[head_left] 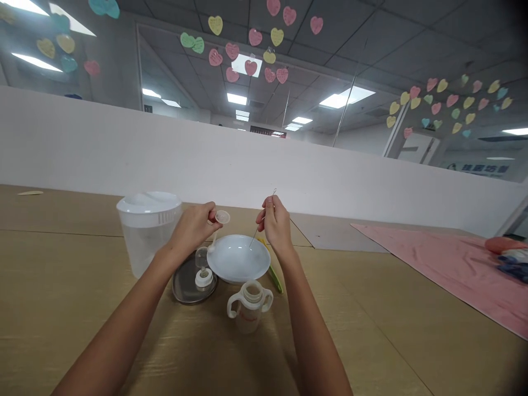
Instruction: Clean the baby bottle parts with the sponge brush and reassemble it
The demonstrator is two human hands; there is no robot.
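Observation:
Pinched in my left hand (200, 223) is a small translucent bottle nipple (223, 217), its round open rim facing me. My right hand (275, 223) is closed around a thin wire rod (256, 232) with a small loop at its top; its lower end points down over a white bowl (238, 258). Whether that end carries bristles is too fine to see. In front of the bowl stands an open two-handled baby bottle (248, 313). On a round metal tray (193, 297) lie a white bottle collar (203, 279) and a clear cap (202, 257).
A lidded translucent tub (140, 242) stands behind my left forearm. A green and yellow long-handled tool (275, 279) lies right of the bowl. Pink cloth (445, 264) covers the table's right side. A white partition (206, 165) rises behind the brown tabletop (371, 330).

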